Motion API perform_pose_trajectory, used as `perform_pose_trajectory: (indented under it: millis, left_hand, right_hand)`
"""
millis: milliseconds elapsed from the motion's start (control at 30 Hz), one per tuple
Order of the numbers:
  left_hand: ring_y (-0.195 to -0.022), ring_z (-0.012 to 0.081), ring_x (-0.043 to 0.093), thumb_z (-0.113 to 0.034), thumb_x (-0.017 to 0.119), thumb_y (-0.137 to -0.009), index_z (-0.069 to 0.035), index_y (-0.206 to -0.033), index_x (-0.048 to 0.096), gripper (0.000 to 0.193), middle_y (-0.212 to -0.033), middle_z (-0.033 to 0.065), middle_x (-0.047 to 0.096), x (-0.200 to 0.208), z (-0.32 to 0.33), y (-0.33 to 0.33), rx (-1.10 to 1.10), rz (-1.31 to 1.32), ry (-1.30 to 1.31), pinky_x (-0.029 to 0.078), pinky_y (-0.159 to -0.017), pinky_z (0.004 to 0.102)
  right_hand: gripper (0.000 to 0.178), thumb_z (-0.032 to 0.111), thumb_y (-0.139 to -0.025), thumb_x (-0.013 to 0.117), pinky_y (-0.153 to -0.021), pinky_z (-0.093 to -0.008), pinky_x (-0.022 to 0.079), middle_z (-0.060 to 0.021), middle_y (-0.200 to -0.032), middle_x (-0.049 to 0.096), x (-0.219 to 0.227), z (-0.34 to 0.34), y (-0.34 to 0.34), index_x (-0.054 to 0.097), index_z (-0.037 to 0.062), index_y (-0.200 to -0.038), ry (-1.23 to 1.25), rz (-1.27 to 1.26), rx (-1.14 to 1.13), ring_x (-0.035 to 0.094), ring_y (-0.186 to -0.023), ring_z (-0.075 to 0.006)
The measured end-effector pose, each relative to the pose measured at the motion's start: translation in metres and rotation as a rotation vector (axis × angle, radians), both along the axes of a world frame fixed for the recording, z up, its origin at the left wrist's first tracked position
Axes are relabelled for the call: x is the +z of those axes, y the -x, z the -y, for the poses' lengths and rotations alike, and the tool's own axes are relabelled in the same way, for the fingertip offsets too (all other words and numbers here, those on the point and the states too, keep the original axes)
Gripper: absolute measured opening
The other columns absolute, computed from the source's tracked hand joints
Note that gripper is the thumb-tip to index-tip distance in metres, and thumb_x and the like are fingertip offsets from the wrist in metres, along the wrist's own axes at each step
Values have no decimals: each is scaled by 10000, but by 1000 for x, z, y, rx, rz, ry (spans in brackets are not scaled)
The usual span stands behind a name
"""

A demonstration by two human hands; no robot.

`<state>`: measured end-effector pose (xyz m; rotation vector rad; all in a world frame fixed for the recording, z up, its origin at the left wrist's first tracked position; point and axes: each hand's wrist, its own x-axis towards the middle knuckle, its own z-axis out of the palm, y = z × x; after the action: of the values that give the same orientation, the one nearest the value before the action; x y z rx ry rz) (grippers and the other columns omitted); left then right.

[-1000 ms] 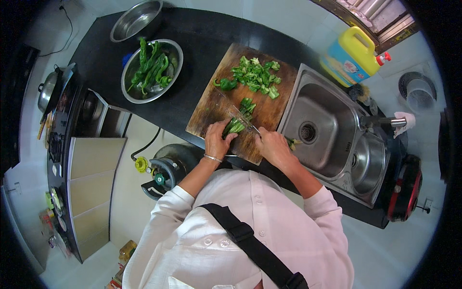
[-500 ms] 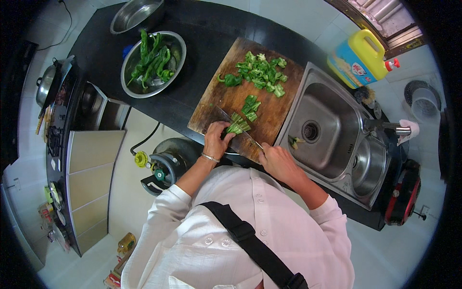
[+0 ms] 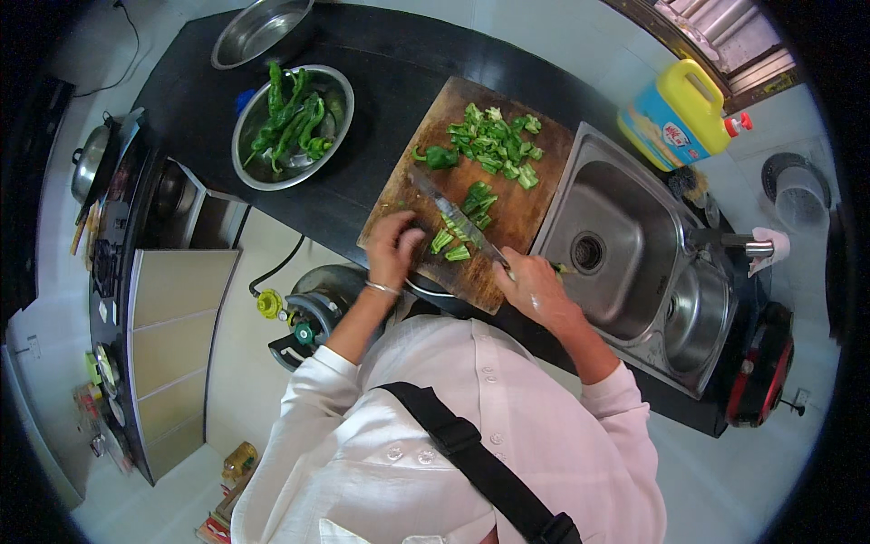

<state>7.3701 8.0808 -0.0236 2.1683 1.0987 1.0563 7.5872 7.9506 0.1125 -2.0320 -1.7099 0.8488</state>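
My right hand (image 3: 535, 286) grips the handle of a kitchen knife (image 3: 465, 222). The blade lies slantwise over the wooden cutting board (image 3: 535, 210), against freshly cut green pepper pieces (image 3: 458, 252), and hides part of them. My left hand (image 3: 392, 247) is over the board's near-left edge, slightly blurred, with thumb and fingers loosely bent, apart and empty. Farther up the board lie a heap of chopped green pepper (image 3: 494, 140) and a larger pepper chunk (image 3: 437, 158). Whole long green peppers (image 3: 294, 127) fill part of a steel bowl (image 3: 243, 159) on the counter's left.
Right of the board is a steel double sink (image 3: 625, 281) with a faucet (image 3: 748, 245). A yellow jug (image 3: 675, 118) stands behind it. Another steel bowl (image 3: 263, 36) sits at the far left. Below the counter stands a gas cylinder (image 3: 317, 304).
My left hand has let go of the sliced pepper and moved left, away from it. The knife has shifted away from me, and the slices have spread apart beside the blade.
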Motion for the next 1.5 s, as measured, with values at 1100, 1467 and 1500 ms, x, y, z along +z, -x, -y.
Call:
perform_pose_trajectory:
  millis: [1100, 1467, 1500]
  left_hand:
    - [-1028, 296, 550, 73, 690, -642, -106, -1049, 637, 448, -1170, 92, 580, 43, -17, -7, -418, -133, 31, 455, -861, 360]
    - [-798, 222, 607, -63, 743, -747, -24, -968, 646, 244, -940, 113, 624, 32, 5, -20, -120, 214, 316, 486, -714, 301]
    - [-787, 224, 613, -52, 743, -740, -22, -947, 648, 230, -921, 116, 625, 31, 9, -23, -98, 229, 307, 489, -706, 301]
  right_hand:
    - [260, 210, -852, 561, -661, -472, 453, -255, -716, 589, -4, -38, -71, 599, -33, -936, 47, 40, 15, 591, -703, -419]
    - [225, 189, -874, 555, -571, -493, 426, -261, -634, 541, -3, -3, 3, 540, -32, -838, 35, -14, -33, 554, -613, -440]
    - [235, 195, -879, 550, -579, -495, 420, -268, -652, 542, -5, 5, 3, 537, -36, -838, 23, 17, -24, 552, -630, -444]
